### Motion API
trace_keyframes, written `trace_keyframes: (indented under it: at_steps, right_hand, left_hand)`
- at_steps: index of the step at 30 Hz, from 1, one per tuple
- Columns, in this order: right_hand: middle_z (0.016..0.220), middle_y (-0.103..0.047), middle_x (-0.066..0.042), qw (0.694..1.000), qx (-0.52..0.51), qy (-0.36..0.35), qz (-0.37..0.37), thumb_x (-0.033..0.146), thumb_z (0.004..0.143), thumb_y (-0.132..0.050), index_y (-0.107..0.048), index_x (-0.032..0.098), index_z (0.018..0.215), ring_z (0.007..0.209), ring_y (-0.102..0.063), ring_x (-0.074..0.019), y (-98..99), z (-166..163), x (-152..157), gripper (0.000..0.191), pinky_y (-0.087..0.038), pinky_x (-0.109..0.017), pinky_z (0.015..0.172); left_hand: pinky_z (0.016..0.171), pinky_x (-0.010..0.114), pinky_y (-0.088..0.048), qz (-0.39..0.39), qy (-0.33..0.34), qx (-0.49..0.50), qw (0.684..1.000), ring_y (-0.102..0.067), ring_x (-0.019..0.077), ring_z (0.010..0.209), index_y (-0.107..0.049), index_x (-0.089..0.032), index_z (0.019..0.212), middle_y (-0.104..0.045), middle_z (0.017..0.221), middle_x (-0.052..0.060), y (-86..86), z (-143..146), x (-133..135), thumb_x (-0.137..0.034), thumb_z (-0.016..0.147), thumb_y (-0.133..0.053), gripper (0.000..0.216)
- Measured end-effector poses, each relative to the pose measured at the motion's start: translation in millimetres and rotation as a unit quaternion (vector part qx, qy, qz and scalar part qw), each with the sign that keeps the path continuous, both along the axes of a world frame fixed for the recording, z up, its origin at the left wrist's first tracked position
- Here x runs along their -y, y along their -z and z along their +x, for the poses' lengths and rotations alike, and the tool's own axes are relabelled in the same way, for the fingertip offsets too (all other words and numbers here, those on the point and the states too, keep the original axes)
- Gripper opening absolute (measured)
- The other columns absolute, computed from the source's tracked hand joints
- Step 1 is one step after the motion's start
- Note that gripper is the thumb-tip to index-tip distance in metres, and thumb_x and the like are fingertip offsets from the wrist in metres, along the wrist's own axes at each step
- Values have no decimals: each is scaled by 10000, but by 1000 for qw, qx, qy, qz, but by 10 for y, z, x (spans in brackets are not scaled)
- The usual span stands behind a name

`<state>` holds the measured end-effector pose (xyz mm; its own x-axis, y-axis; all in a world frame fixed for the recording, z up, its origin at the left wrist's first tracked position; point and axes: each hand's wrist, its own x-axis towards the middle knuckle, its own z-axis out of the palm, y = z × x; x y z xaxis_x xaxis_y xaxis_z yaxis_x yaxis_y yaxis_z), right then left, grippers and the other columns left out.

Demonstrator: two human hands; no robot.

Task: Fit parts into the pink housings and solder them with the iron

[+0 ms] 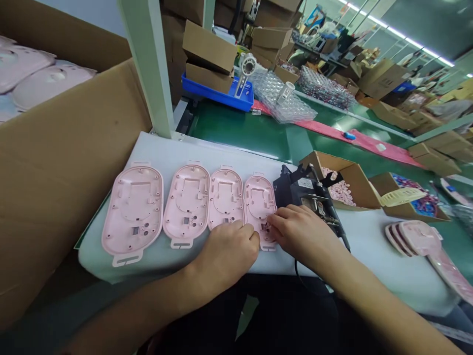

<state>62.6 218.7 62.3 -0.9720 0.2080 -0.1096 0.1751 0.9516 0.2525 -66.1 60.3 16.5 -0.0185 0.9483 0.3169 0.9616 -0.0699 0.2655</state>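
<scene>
Four pink plastic housing shells lie in a row, their ribbed insides facing up: a leftmost shell (129,202), a second shell (188,195), a third shell (226,190) and a rightmost shell (258,197). My left hand (234,246) is closed, knuckles up, over the lower part of the third shell and beside the rightmost one; its fingertips are hidden. My right hand (295,227) has its fingers pinched at the lower right of the rightmost shell, near its small openings. Whatever either hand holds is too small or hidden to make out.
A black machine (306,192) with a cable stands right of the shells. Behind it are a carton of small pink parts (364,185) and another carton (382,185). Stacked pink pieces (416,236) lie far right. A large cardboard box (74,162) and a post (148,64) bound the left.
</scene>
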Motion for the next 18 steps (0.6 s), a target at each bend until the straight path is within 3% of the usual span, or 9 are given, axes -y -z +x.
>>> trace_keyframes:
  at_steps: [4, 9, 13, 18]
  right_hand:
    - [755, -685, -55, 998, 58, 11, -3, 79, 846, -586, -642, 198, 759, 700, -651, -242, -11, -82, 47, 158, -343, -377, 642]
    - [750, -701, -41, 994, 86, 11, -64, 56, 825, -562, -666, 206, 797, 633, -643, -187, -57, -90, -37, 184, -325, -338, 585]
    - [826, -711, -12, 994, 56, -8, -92, 69, 836, -581, -671, 232, 915, 763, -643, -198, -121, -46, -152, 202, -318, -336, 631]
    - [840, -714, -2, 993, 71, -20, -94, 62, 857, -576, -660, 224, 857, 805, -622, -190, -78, -24, -195, 183, -296, -345, 676]
  left_hand:
    - [539, 310, -387, 4, -1, -9, 1000, -577, 190, 652, -579, -169, 764, -584, 732, 22, 20, 12, 2, -1, 886, -499, 222]
    - [532, 309, -353, 16, 2, -22, 1000, -549, 178, 635, -574, -168, 769, -570, 723, 13, 25, -12, 16, 6, 874, -500, 217]
    - [520, 315, -340, 25, 4, -28, 999, -542, 182, 632, -575, -175, 770, -568, 723, 9, 19, -30, 7, -6, 873, -525, 204]
    - [519, 319, -339, 27, 5, -24, 999, -554, 185, 629, -573, -176, 770, -579, 721, 8, 22, -28, 1, -7, 863, -541, 195]
